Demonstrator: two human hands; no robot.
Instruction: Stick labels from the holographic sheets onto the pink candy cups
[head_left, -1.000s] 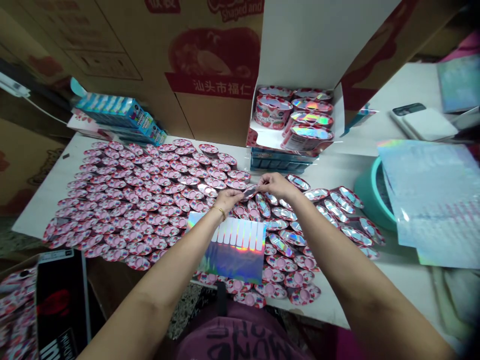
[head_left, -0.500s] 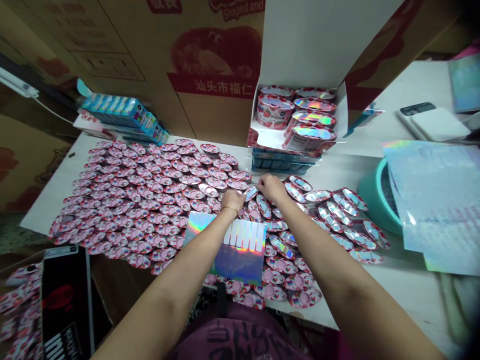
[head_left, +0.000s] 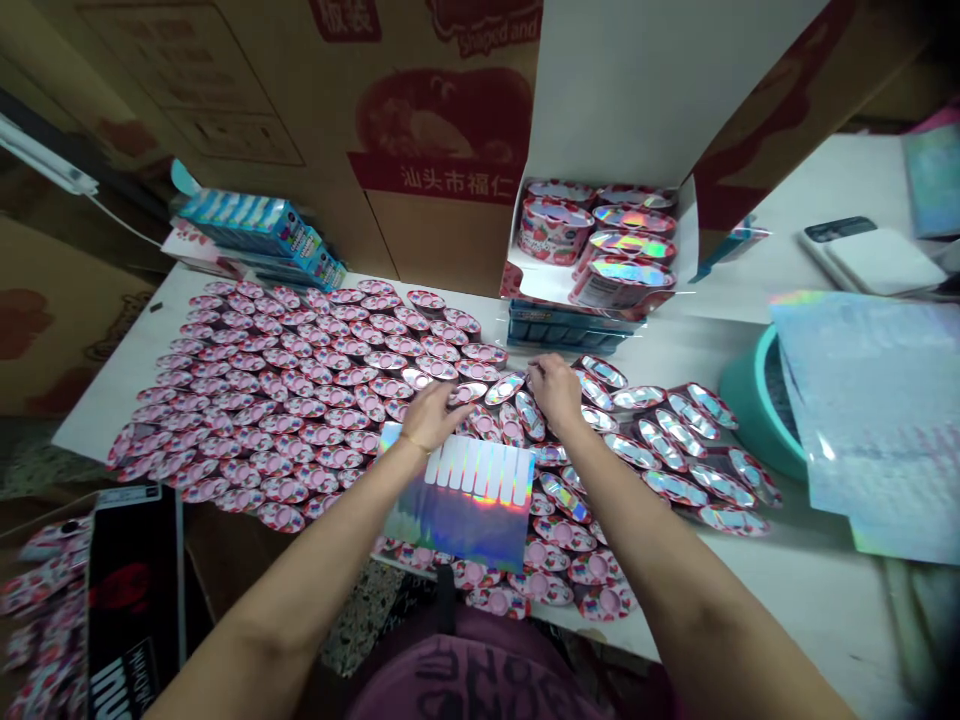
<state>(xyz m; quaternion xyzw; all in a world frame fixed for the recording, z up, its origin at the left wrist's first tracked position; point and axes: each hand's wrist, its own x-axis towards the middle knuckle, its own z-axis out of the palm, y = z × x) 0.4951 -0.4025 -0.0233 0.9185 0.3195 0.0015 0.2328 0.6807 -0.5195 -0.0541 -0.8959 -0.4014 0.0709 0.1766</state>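
Your L hand point(head_left: 433, 415) lies flat, fingers apart, on pink lids point(head_left: 300, 400) by the holo sticker sheet point(head_left: 465, 500). R hand point(head_left: 556, 390) curls over foil-topped lids point(head_left: 529, 413); can't tell if it's gripping.

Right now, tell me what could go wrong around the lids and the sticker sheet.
1. The holographic sticker sheet lies loose on the pink lids by the table edge; the left hand reaches over its corner, and that arm could knock it off.
2. The lids overlap tightly; the right hand resting among them may shift neighbours.
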